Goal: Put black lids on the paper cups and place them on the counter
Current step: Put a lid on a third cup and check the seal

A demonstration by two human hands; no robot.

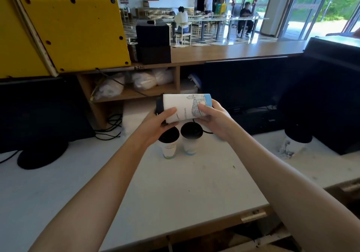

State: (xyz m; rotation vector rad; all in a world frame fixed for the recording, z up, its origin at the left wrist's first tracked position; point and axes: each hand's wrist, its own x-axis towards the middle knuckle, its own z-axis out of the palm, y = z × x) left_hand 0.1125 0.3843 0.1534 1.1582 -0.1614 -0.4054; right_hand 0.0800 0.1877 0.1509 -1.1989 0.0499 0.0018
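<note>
Two paper cups stood finished on the white counter (pixel 185 193), the left cup (pixel 169 148) and the right cup (pixel 191 146) just beside each other, each wearing a black lid. A third cup (pixel 185 107) was held on its side above them, toward twelve o'clock, with its own lid (pixel 159 105) at the nine o'clock end. The left hand (pixel 161 123) gripped that lidded end, thumb laid along the cup wall and fingers curled underneath. The right hand (pixel 212 119) gripped the base end, thumb pressed on the printed side and fingers wrapped behind. Whether the lid was fully seated could not be told. A fourth cup (pixel 292 146), dark on top, sat well apart at three o'clock. By my reckoning the work was well along, with the held cup left to be stood upright on the counter.

The counter was scuffed and speckled. At nine o'clock lay black cables (pixel 111 127). A yellow board (pixel 78 31) leaned at eleven o'clock. Above a shelf of plastic bags (pixel 144 80) ran a wooden ledge (pixel 233 52). Beyond it, a bright dining room held seated people.
</note>
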